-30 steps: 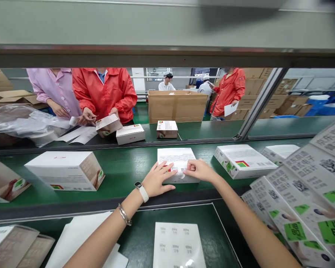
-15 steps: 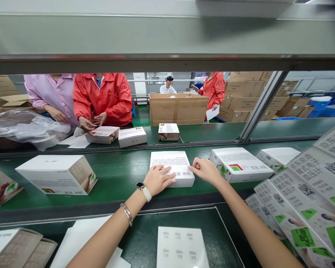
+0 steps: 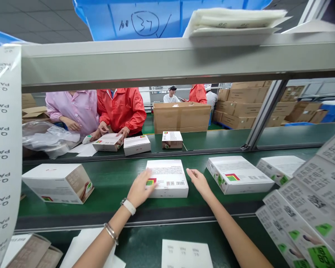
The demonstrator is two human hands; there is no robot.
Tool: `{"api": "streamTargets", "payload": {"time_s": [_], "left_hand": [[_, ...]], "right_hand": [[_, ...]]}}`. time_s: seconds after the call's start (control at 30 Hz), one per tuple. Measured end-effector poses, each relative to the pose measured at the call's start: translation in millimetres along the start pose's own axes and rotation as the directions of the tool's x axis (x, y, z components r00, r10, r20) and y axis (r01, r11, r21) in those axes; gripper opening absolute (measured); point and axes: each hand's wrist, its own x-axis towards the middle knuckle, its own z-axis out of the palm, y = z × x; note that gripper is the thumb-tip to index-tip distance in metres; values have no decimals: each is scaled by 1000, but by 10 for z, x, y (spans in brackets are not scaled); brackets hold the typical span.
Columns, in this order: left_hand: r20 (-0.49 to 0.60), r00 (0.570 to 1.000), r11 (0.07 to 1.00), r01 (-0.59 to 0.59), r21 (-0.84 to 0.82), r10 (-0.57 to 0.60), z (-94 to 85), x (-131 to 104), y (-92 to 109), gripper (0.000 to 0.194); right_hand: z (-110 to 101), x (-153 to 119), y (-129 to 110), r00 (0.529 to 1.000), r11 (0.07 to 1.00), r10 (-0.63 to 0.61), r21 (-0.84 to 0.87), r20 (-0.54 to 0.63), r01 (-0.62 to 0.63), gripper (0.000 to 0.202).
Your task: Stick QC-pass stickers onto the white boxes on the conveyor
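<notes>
A white printed carton [image 3: 167, 175] lies flat on the green conveyor belt in front of me, its text, barcode and coloured corner mark facing up. My left hand [image 3: 141, 188] rests at the carton's left edge, with fingers spread and the thumb over its near left corner. My right hand [image 3: 198, 182] hovers just off the carton's right side, fingers stretched out and holding nothing. Nearer to me lies a sheet of QC PASS stickers [image 3: 185, 255].
Other cartons sit on the belt, one at left [image 3: 57, 182] and one at right [image 3: 240, 175]. Stacked flat printed boxes [image 3: 309, 208] rise at right. A sticker strip [image 3: 2, 149] hangs at left below a metal beam [image 3: 156, 63]. Co-workers handle cartons across the line.
My left hand has slid from the carton's top to its left edge, uncovering the coloured mark. My right hand's pinched fingers have opened out beside the carton. The view has tilted up.
</notes>
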Motion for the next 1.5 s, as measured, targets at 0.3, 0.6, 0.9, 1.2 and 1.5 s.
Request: {"api": "streamTargets", "payload": {"time_s": [0.3,0.6,0.9,1.2,1.5], "left_hand": [[-83,990,875,63,-479,-116,-205,74,-72,66],[-295,954,968,21,250,55,-565,24,124,56],[356,885,820,-429,379,299,43,-905,790,63],[615,773,884,-386,262,155,423,-1426,776,74],[611,778,897,-365,250,147,444,-1429,758,75]], "right_hand": [[392,17,-146,982,866,-133,497,136,49,56],[339,-206,-91,976,977,-204,71,75,199,56],[-139,-1366,-311,907,849,-178,-406,383,338,20],[-166,-1818,-143,883,678,-68,-627,465,383,10],[-54,-1807,-212,863,861,-56,-413,503,296,22]]}}
